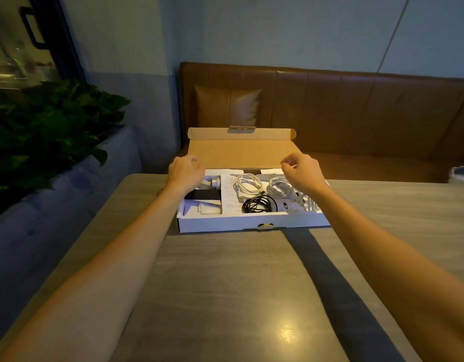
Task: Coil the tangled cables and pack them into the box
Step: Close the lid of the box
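Grey table (225,283). An open white cardboard box (251,221) sits on it. Inside, near the front wall: black cable coil (259,204). Behind it, left white cable coil (247,184) and right white cable coil (277,186). Left hand (185,172) and right hand (302,172) have fingers curled at the raised lid's (238,152) lower corners; can't tell if they grip it. Brown bench seat (356,105) beyond.

A brown leather bench (356,108) lines the far pale wall (277,30). Leafy plants (48,126) fill the left, beside a wood-grain table (225,283) catching lamp glare.
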Demonstrator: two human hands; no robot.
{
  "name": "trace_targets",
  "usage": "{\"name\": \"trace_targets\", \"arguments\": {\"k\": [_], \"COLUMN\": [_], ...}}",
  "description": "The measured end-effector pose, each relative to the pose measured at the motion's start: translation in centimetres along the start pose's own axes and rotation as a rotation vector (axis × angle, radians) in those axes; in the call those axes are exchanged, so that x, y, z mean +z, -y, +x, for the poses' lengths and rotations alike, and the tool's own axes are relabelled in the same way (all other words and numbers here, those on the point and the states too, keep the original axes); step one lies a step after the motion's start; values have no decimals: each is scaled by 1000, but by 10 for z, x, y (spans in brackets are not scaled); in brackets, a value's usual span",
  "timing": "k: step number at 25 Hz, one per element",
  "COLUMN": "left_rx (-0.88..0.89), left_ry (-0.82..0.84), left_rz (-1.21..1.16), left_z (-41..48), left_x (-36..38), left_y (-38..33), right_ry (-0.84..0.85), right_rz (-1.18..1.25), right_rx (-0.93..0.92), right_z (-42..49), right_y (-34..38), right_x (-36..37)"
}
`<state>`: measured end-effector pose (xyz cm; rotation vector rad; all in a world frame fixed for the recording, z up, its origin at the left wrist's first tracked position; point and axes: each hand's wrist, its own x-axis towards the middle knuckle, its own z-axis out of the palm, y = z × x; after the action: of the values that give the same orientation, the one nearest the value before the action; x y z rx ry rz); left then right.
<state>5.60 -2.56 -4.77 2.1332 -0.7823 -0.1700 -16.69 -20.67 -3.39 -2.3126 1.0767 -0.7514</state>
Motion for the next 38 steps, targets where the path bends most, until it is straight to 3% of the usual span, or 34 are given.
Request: {"name": "trace_targets", "arguments": {"k": [7, 13, 17, 23, 32, 36, 38], "left_rx": [-148, -281, -250, -292, -370, -367, -352], "left_ry": [20, 12, 43, 49, 115, 103, 100], "left_rz": [-148, -463, -557, -886, -924, -924, -939], "left_z": [24, 42, 39, 24, 31, 33, 32], "left_x": [5, 8, 5, -3, 0, -3, -5], "left_y": [3, 7, -1, -15, -3, -3, -5], "right_ry": [141, 113, 13, -31, -89, -96, -63], "right_rz": [-240, -35, 143, 214, 283, 492, 625], "right_rx": [264, 363, 374, 382, 465, 449, 448], "right_z": [54, 65, 61, 57, 46, 36, 57], "right_y": [-37, -37, -45, -51, -61, -45, -73], "right_x": [7, -4, -11, -25, -30, -39, -35]}}
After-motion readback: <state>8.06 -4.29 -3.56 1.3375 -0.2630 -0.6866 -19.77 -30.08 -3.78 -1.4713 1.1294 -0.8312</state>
